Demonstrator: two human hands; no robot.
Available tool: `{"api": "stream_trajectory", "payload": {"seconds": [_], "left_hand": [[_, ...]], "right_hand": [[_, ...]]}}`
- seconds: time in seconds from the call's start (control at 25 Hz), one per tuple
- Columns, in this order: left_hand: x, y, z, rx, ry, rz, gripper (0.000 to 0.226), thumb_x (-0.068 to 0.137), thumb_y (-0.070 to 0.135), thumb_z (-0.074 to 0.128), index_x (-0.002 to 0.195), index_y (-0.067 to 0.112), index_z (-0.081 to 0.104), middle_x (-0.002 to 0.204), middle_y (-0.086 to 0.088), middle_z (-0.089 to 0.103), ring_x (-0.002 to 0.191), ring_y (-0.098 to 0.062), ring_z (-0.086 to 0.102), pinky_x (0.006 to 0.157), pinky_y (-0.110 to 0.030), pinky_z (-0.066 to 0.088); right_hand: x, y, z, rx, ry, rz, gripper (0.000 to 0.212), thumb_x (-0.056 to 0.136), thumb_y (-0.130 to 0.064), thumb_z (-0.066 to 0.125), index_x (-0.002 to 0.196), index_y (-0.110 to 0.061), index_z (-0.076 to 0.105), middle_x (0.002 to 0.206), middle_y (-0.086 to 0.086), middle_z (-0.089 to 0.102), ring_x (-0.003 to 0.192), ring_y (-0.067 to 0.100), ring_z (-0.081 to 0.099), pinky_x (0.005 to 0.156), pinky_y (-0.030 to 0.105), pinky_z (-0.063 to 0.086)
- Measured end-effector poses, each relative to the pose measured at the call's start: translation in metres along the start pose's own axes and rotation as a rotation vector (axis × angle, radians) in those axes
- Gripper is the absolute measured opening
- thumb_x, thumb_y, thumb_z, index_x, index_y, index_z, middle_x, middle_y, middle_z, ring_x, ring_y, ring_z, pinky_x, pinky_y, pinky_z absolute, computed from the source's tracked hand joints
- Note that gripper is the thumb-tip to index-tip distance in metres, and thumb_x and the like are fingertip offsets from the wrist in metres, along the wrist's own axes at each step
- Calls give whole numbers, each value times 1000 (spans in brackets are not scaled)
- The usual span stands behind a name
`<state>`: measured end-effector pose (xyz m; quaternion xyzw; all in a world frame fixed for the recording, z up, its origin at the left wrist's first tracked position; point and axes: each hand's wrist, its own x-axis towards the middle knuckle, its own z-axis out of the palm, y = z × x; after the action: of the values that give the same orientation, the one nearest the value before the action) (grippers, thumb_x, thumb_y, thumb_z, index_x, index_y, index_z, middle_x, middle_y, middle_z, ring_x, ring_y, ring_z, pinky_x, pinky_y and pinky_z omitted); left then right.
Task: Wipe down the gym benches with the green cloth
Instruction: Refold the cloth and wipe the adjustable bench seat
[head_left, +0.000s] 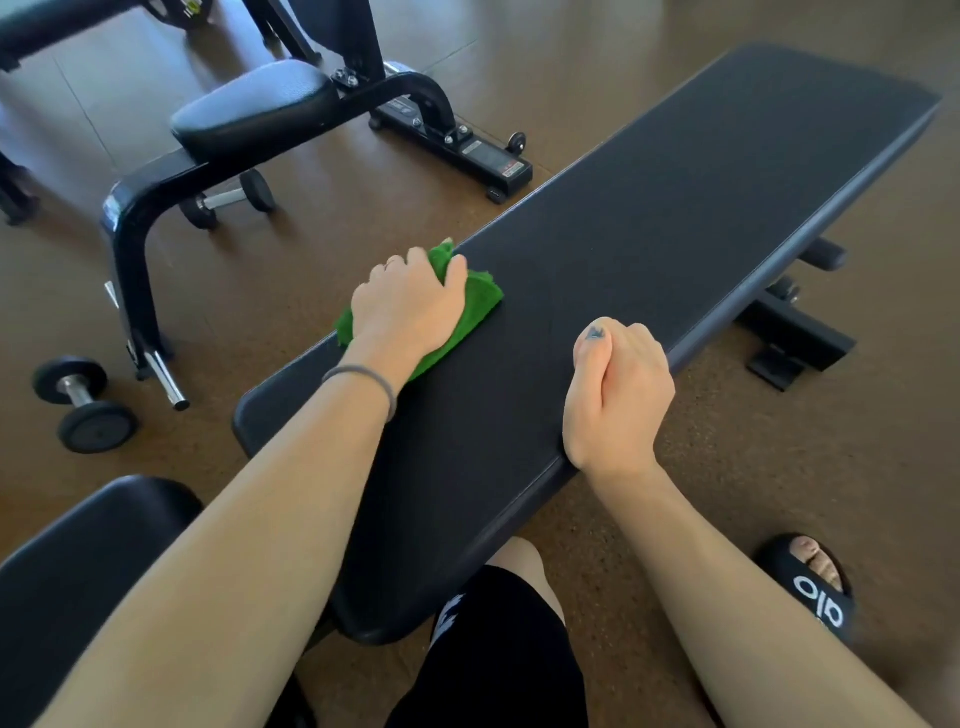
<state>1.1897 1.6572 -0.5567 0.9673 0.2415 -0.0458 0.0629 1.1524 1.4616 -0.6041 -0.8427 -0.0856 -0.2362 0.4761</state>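
A long flat black gym bench (649, 218) runs from the lower middle to the upper right. My left hand (410, 306) presses the folded green cloth (478, 301) flat on the bench pad near its left edge, fingers curled over the cloth. My right hand (621, 395) grips the bench's right edge, thumb on top of the pad and fingers wrapped under the side. A second black pad (78, 571) sits at the lower left, partly under my left forearm.
Another bench with a black seat pad (254, 106) and steel frame (135, 218) stands at the upper left. Two dumbbells lie on the brown floor, the nearer dumbbell (83, 402) at left and the farther dumbbell (228, 198) under that frame. My sandalled foot (815, 582) is at the lower right.
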Motion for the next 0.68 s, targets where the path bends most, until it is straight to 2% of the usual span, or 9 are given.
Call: {"api": "stream_trajectory", "payload": {"seconds": [0.04,0.12,0.16,0.24,0.32,0.4,0.52,0.6,0.68], "left_hand": [[-7,1,2,2,-4,46,66,106,59,23,150,14,43,152,-15,48,139,-36,44,112,-48,33],[-47,-16,4,41,-22,173,69,106,59,21,163,19,25,169,-11,24,156,-30,21,127,-51,14],[-78,-27,7,56,-22,258,72,106,60,17,165,20,19,173,-7,14,160,-26,10,129,-51,6],[-144,-46,13,97,-35,398,77,102,64,10,166,22,13,175,-2,4,161,-20,-1,130,-50,2],[-157,-46,20,136,-61,454,80,100,66,8,166,21,14,175,-2,5,161,-21,-1,130,-48,2],[-132,-19,21,135,-23,439,86,96,68,5,166,19,17,174,-5,8,161,-23,2,130,-46,2],[-125,7,18,123,-33,412,90,94,69,2,166,17,15,174,-9,7,161,-25,2,130,-46,0],[-167,-20,23,148,-24,534,86,98,68,11,166,16,15,174,-8,8,161,-25,3,130,-47,3],[-211,-60,26,232,-13,614,83,100,65,24,165,14,17,173,-10,13,160,-27,11,129,-51,12]], "right_hand": [[0,0,-1,5,-1,5,41,104,-30,24,70,-21,46,66,-4,54,64,9,47,68,20,32],[1,-1,-2,6,-5,-2,43,104,-28,25,68,-19,47,64,-2,54,63,12,47,68,26,34],[1,-2,-2,1,-8,-5,43,104,-26,25,68,-18,46,63,-1,53,63,13,46,68,28,35],[0,-2,-2,-5,-9,-5,42,103,-22,26,67,-17,45,62,-1,52,63,15,44,68,31,35],[-2,1,-2,-20,-11,-1,43,103,-21,26,66,-13,44,61,1,51,63,19,45,67,36,37],[0,2,-4,-44,-39,-9,45,104,-21,24,66,-11,46,61,2,50,63,22,46,67,41,40],[2,-1,-8,-97,-80,-59,45,105,-22,23,65,-17,42,60,-1,46,63,22,44,68,45,43],[5,-5,-8,-117,-117,-88,42,104,-21,24,63,-28,28,58,-7,36,60,21,39,70,48,44],[5,-5,-7,-156,-118,-91,41,104,-20,24,65,-33,18,58,-12,28,60,21,36,72,49,45]]}}
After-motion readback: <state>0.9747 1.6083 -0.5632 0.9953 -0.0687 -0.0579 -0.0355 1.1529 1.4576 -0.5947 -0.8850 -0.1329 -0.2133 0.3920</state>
